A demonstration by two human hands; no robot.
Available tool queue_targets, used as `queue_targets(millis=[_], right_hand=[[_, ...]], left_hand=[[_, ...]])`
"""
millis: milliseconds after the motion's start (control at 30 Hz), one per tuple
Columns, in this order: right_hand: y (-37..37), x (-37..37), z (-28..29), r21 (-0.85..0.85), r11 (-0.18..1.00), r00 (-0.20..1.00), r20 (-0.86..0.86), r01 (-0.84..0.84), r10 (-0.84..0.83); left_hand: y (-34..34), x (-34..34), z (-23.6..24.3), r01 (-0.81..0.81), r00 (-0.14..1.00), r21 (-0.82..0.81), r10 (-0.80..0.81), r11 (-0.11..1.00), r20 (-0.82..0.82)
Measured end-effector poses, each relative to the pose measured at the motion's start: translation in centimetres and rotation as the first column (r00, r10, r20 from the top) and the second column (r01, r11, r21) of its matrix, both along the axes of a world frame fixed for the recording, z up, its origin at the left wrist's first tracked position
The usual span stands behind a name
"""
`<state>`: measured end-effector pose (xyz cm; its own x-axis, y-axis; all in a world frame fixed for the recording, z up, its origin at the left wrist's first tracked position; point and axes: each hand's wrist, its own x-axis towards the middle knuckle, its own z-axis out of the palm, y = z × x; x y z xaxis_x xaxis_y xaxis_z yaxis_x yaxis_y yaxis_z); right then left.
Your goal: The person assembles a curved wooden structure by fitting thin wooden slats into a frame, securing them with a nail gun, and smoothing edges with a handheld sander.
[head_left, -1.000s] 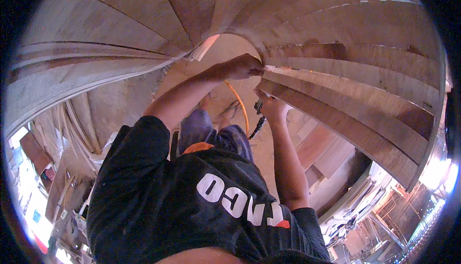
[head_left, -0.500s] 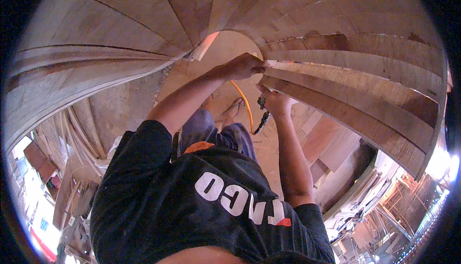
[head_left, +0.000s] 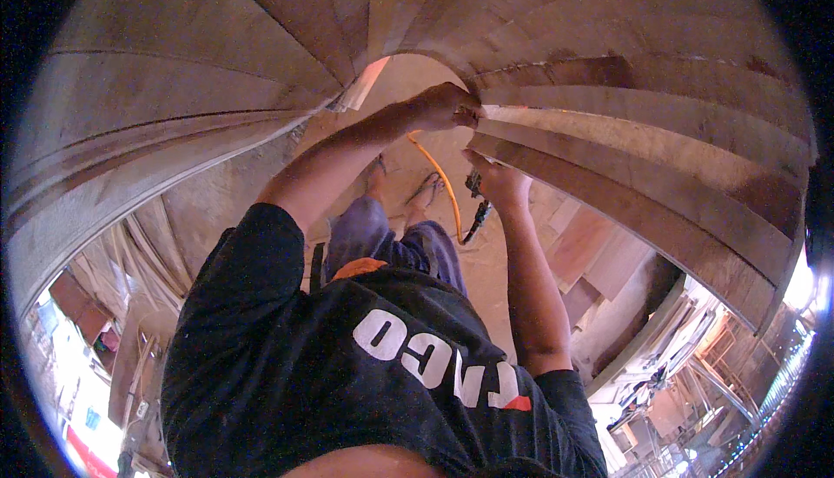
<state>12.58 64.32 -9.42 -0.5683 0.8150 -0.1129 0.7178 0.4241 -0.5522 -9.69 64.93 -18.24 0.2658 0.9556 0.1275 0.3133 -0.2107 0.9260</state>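
Observation:
My left hand [head_left: 447, 104] is closed at the far end of the wooden strips on the right side of a curved plywood shell, its fingertips gripping the end of a strip [head_left: 512, 130]. Below it, my right hand [head_left: 502, 182] is closed on a dark tool [head_left: 474, 184], held just under the lower strip's edge [head_left: 617, 217]. The tool's head is mostly hidden by hand and wood. A black fitting and orange hose [head_left: 452, 200] hang from it.
The plywood shell [head_left: 243, 26] arches over both arms. My sandalled feet [head_left: 421, 191] stand on a dusty floor [head_left: 486, 295]. Boards [head_left: 582, 252] lie at the right; leaning strips [head_left: 156, 252] and scrap wood fill the left. Piled timber [head_left: 678, 339] sits at the lower right.
My left hand has shifted slightly upward. My right hand and tool have moved a little to the right. Both my feet show more fully, and the shell's outline has shifted slightly in view.

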Motion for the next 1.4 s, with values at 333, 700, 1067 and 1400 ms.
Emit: queue_targets(millis=[333, 700, 1067, 1400], right_hand=[[0.0, 0.3, -0.2, -0.012, 1.000, 0.998, -0.061, 0.007, -0.008], [-0.2, 1.1, -2.2, 0.103, 0.994, 0.999, 0.020, -0.031, 0.029], [-0.5, 0.3, 0.6, -0.163, 0.985, 0.997, 0.053, 0.057, -0.049], [-0.2, 1.8, -2.0, 0.167, 0.973, 0.971, 0.204, -0.158, 0.123]], left_hand=[[0.3, 0.0, -0.9, -0.017, 0.997, 0.064, 0.022, 0.998, -0.077], [1.2, -0.2, 1.2, 0.011, 0.977, 0.095, 0.009, 0.995, -0.212], [1.0, -0.4, 1.5, 0.010, 0.979, 0.191, 0.029, 0.982, -0.202], [1.1, 0.0, 1.9, 0.052, 0.948, 0.195, 0.014, 0.979, -0.319]])
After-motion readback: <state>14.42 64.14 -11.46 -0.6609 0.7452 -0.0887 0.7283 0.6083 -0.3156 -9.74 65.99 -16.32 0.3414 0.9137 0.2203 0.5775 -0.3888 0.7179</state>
